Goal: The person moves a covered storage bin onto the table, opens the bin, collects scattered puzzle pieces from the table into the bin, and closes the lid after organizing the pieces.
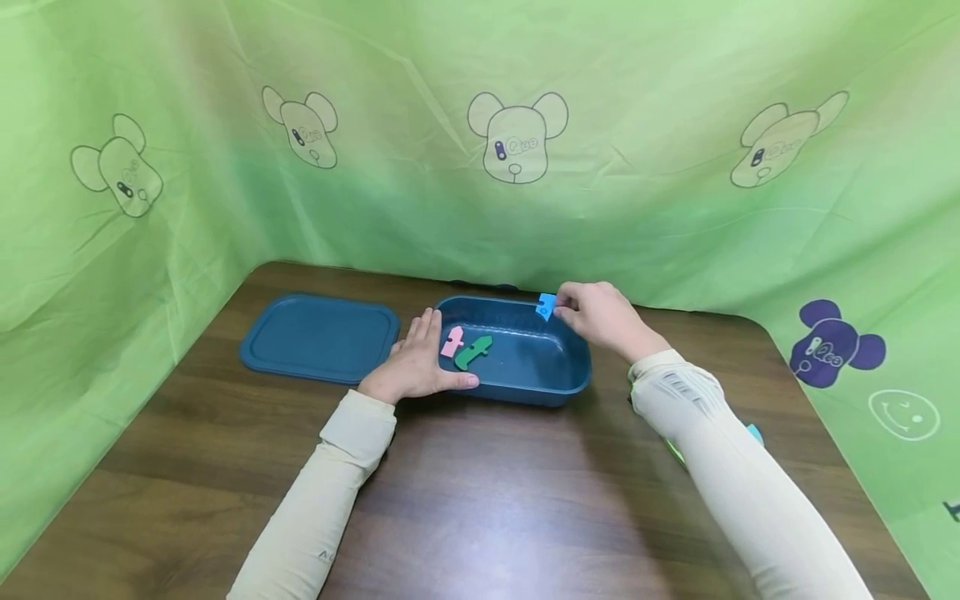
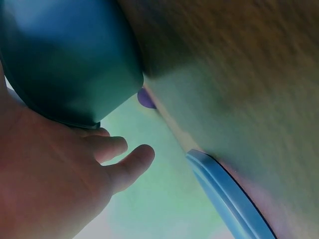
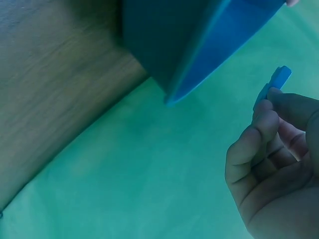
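Observation:
A dark blue rectangular container (image 1: 536,392) stands on the table, with a flat pink piece (image 1: 453,342) and a flat green piece (image 1: 473,352) lying at its left end. The left hand (image 1: 415,362) rests on the container's left rim, fingers straight and thumb along the front edge; in the left wrist view its palm lies beside the outer wall. Between thumb and fingertips, the right hand (image 1: 604,317) pinches a small flat blue piece (image 1: 546,306) above the container's back right rim. In the right wrist view, the blue piece (image 3: 273,87) shows edge-on.
A matching dark blue lid (image 1: 321,337) lies flat on the table left of the container. Under the right forearm, bits of green (image 1: 672,450) and light blue (image 1: 755,433) things show, mostly hidden. A green printed cloth (image 1: 405,208) hangs behind the table's back edge.

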The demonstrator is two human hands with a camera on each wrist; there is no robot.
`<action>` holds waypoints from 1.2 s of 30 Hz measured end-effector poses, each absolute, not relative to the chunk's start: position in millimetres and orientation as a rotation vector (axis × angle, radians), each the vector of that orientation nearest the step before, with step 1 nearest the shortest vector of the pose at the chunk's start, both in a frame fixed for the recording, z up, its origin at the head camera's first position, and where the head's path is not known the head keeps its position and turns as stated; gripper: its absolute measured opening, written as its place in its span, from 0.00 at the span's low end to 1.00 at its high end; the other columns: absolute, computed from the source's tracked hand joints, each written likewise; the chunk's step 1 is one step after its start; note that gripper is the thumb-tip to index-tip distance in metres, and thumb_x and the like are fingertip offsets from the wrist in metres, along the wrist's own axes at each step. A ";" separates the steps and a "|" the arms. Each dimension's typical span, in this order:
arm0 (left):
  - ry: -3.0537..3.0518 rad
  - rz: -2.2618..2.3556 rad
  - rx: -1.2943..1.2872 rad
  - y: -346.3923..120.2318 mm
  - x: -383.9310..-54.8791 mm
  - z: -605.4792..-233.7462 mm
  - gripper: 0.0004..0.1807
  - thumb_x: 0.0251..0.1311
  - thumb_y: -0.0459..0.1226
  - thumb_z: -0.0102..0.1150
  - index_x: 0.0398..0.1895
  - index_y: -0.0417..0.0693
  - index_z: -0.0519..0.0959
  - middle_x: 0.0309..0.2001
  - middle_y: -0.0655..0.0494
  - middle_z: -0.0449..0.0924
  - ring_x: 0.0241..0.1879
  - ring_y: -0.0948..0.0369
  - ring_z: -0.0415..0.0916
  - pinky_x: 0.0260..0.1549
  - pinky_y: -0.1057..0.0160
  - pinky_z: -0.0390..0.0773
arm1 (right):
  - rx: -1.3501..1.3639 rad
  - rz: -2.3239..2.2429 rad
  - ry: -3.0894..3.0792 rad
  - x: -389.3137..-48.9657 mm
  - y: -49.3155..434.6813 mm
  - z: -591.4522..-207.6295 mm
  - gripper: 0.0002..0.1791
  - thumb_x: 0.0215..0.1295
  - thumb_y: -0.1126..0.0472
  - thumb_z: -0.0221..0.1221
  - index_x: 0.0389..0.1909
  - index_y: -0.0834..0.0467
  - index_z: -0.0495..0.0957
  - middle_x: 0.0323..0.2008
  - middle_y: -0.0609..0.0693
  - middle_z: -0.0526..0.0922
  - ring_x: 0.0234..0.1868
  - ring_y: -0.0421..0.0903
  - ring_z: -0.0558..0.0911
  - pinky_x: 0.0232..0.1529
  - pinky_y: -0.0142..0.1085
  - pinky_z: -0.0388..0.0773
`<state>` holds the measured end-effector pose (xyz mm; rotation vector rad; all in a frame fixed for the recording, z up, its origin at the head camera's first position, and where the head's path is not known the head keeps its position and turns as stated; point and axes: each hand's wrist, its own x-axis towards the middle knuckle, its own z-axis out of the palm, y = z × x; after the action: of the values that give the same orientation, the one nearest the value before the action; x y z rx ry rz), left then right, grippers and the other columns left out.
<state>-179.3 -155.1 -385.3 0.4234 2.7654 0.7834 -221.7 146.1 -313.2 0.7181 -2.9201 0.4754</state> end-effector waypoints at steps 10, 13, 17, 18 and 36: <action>2.763 0.787 0.428 -155.6 -179.6 -383.8 0.73 0.49 0.71 0.65 0.81 0.42 0.33 0.81 0.45 0.29 0.79 0.47 0.29 0.71 0.39 0.43 | 0.774 0.463 -2.914 -229.1 123.9 -309.5 0.02 0.68 0.64 0.63 0.37 0.59 0.81 0.26 0.50 0.80 0.28 0.50 0.76 0.34 0.45 0.73; 2.765 0.774 0.430 -155.6 -179.3 -382.5 0.73 0.49 0.71 0.65 0.81 0.41 0.33 0.81 0.45 0.29 0.79 0.47 0.29 0.72 0.39 0.44 | 0.783 0.471 -2.927 -231.5 117.0 -308.5 0.03 0.69 0.63 0.63 0.38 0.59 0.81 0.27 0.50 0.80 0.29 0.50 0.76 0.35 0.45 0.74; 2.763 0.780 0.422 -155.9 -179.3 -382.0 0.73 0.49 0.71 0.66 0.81 0.42 0.33 0.81 0.45 0.28 0.79 0.47 0.29 0.72 0.39 0.44 | 0.795 0.492 -2.934 -235.2 108.7 -307.6 0.03 0.69 0.63 0.62 0.38 0.59 0.81 0.28 0.51 0.80 0.30 0.51 0.76 0.36 0.46 0.74; 2.762 0.783 0.419 -155.9 -179.5 -382.3 0.73 0.49 0.71 0.66 0.81 0.42 0.33 0.81 0.45 0.28 0.79 0.47 0.29 0.72 0.39 0.43 | 0.797 0.498 -2.932 -236.4 106.6 -307.9 0.03 0.69 0.63 0.63 0.38 0.59 0.82 0.28 0.51 0.80 0.30 0.51 0.77 0.37 0.47 0.74; 2.763 0.776 0.407 -155.3 -182.0 -386.4 0.73 0.49 0.71 0.65 0.81 0.43 0.32 0.81 0.46 0.27 0.79 0.46 0.29 0.72 0.39 0.44 | 0.878 0.622 -2.930 -252.4 76.5 -319.0 0.03 0.69 0.64 0.63 0.39 0.60 0.83 0.28 0.51 0.81 0.30 0.50 0.77 0.37 0.45 0.74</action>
<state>-182.0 -155.3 -386.4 0.4072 2.7631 0.7761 -252.4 76.5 -319.0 0.8781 -2.9303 0.6220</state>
